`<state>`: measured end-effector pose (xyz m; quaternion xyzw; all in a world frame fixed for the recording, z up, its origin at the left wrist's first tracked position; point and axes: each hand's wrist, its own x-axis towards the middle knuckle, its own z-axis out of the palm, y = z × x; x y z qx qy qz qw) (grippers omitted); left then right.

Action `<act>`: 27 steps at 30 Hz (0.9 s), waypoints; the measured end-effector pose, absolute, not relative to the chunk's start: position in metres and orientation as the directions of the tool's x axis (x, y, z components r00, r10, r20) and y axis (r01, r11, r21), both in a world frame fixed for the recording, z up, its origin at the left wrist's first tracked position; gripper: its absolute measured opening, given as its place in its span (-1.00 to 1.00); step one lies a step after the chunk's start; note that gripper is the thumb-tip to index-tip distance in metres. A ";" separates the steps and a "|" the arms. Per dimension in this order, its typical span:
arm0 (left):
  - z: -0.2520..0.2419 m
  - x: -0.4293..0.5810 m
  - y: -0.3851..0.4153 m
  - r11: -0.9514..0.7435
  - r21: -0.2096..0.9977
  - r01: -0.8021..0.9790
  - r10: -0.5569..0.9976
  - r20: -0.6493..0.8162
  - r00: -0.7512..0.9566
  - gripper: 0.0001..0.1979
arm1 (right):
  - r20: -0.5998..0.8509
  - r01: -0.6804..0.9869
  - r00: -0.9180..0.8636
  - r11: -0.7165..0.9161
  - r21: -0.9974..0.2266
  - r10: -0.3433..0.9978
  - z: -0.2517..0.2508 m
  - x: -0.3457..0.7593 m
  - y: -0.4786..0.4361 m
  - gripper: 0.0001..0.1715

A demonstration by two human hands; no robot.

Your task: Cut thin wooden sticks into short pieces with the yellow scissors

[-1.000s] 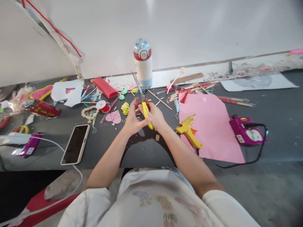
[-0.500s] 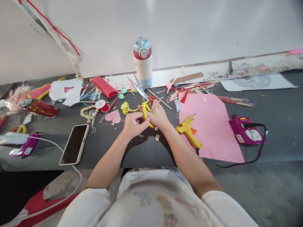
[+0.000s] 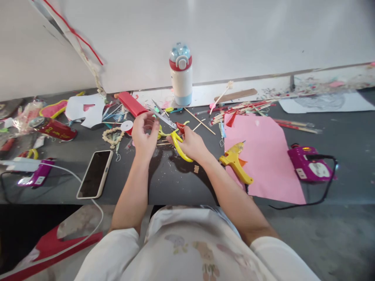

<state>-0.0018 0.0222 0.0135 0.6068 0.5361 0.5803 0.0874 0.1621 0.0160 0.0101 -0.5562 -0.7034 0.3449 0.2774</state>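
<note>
My right hand (image 3: 191, 144) grips a pair of scissors (image 3: 166, 118) by yellow and red handles. Their blades stand apart and point up and left. Left of the blades is my left hand (image 3: 145, 136), its fingers curved and apart from the thumb, with nothing visible held. Its fingertips are close to the scissors and to a red folded packet (image 3: 130, 103). A yellow flower-like piece (image 3: 161, 133) lies between the hands, partly hidden. Small wooden bits (image 3: 196, 169) lie near my right wrist.
Behind the hands stands a white bottle (image 3: 181, 78). A yellow glue gun (image 3: 236, 162) lies on pink paper (image 3: 266, 156) at right, beside a purple power strip (image 3: 310, 164). At left are a phone (image 3: 95, 174), a thread spool (image 3: 127, 127) and a red can (image 3: 54, 128).
My left hand has moved left and up, away from the scissors' yellow handle, and its fingers have parted. The right hand still holds the scissors. The view has shifted slightly.
</note>
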 end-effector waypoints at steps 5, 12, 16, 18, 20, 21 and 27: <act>0.014 -0.009 0.021 -0.375 0.612 0.696 0.683 0.690 -0.238 -0.85 | 0.017 0.590 -0.267 0.178 -0.788 0.963 0.009 0.158 0.012 -0.52; 0.020 -0.010 0.018 -0.360 0.649 0.670 0.720 0.650 -0.243 -0.84 | 0.032 0.585 -0.281 0.198 -0.786 0.959 0.008 0.158 0.011 -0.52; 0.021 -0.009 0.017 -0.345 0.701 0.624 0.734 0.616 -0.286 -0.82 | 0.030 0.584 -0.287 0.200 -0.787 0.958 0.010 0.158 0.010 -0.52; 0.022 -0.008 0.016 -0.344 0.708 0.617 0.738 0.610 -0.289 -0.82 | 0.029 0.583 -0.287 0.199 -0.788 0.957 0.010 0.159 0.010 -0.52; 0.023 -0.007 0.016 -0.349 0.708 0.614 0.744 0.607 -0.278 -0.81 | 0.029 0.583 -0.288 0.199 -0.788 0.957 0.010 0.159 0.010 -0.52; 0.023 -0.007 0.016 -0.351 0.708 0.613 0.747 0.607 -0.273 -0.81 | 0.027 0.583 -0.287 0.197 -0.788 0.958 0.009 0.159 0.010 -0.52; 0.024 -0.006 0.016 -0.359 0.714 0.601 0.743 0.609 -0.279 -0.81 | 0.019 0.576 -0.286 0.188 -0.796 0.958 0.008 0.158 0.011 -0.53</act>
